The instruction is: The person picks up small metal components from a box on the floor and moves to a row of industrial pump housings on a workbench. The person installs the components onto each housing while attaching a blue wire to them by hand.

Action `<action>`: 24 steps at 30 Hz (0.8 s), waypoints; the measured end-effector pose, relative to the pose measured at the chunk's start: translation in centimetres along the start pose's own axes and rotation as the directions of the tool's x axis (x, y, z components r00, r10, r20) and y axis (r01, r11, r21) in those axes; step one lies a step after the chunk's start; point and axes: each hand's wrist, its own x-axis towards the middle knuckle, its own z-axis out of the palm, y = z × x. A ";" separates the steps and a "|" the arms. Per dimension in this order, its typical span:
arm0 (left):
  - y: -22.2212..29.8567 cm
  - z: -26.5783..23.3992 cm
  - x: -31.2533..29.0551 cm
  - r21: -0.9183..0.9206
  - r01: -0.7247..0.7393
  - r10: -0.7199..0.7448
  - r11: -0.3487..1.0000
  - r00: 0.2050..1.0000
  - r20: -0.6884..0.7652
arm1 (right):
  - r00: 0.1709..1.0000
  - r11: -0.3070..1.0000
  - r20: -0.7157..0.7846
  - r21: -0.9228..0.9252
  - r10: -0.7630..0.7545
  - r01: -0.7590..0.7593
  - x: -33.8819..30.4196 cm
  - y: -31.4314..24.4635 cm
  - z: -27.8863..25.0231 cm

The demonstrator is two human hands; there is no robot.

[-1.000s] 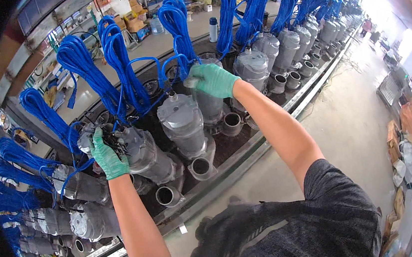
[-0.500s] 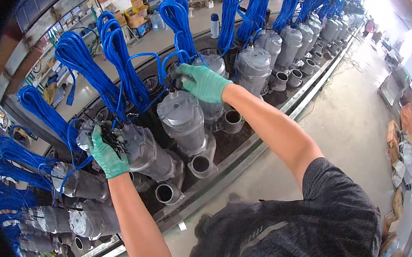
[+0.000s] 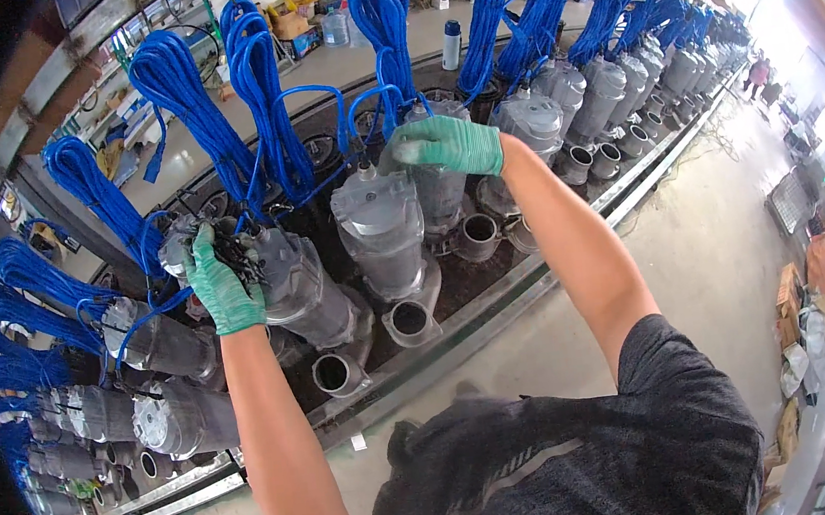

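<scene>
Left hand (image 3: 223,289), in its green glove, is curled tight around the black top of a grey pump (image 3: 300,289) that leans over in front of me. Right hand (image 3: 448,145), green glove too, lies flat with fingers closed down over the top of another pump (image 3: 438,189) farther back, right where a blue cord (image 3: 385,94) comes out.

Both pumps stand in a long row on the metal rack (image 3: 497,299), with one more upright pump (image 3: 382,231) between my two.

I think these pumps are heavy. They are thick metal, hard and stiff, and they will not bend. The round sides look smooth, so my gloves could slip there. The best place to grab looks like the top, where the black bits and the cap give my fingers something to hook on. The cords are soft and bendy, so I would not lift by them.

Counting: two hands, two gloves. Near me I count three pumps close up. Many more run off left and right, too many and too small to count. Each pump seems to have one bunch of blue cord hanging above it. One bottle (image 3: 451,44) stands on the table behind.
</scene>
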 end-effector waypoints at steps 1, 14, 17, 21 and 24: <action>-0.1 -0.3 0.2 0.012 0.009 -0.010 1.000 1.000 0.030 | 1.000 0.999 -0.011 -0.038 -0.018 0.017 0.1 -0.2 -0.1; -0.4 -0.5 0.4 0.004 0.011 -0.011 1.000 0.998 0.062 | 0.948 0.984 -0.307 0.175 0.084 -0.030 0.3 0.0 3.2; -0.4 -0.8 0.6 0.026 0.002 -0.003 1.000 0.999 0.046 | 0.952 0.995 -0.299 0.095 0.062 -0.035 1.0 0.3 3.0; -0.6 -0.7 0.1 0.015 0.000 0.000 1.000 0.999 0.044 | 0.875 0.977 -0.453 0.190 0.172 -0.093 0.8 0.1 5.5; -0.6 -1.1 0.1 -0.015 0.014 -0.013 1.000 0.997 0.074 | 0.758 0.978 -0.622 0.063 0.196 -0.201 1.1 -0.9 6.9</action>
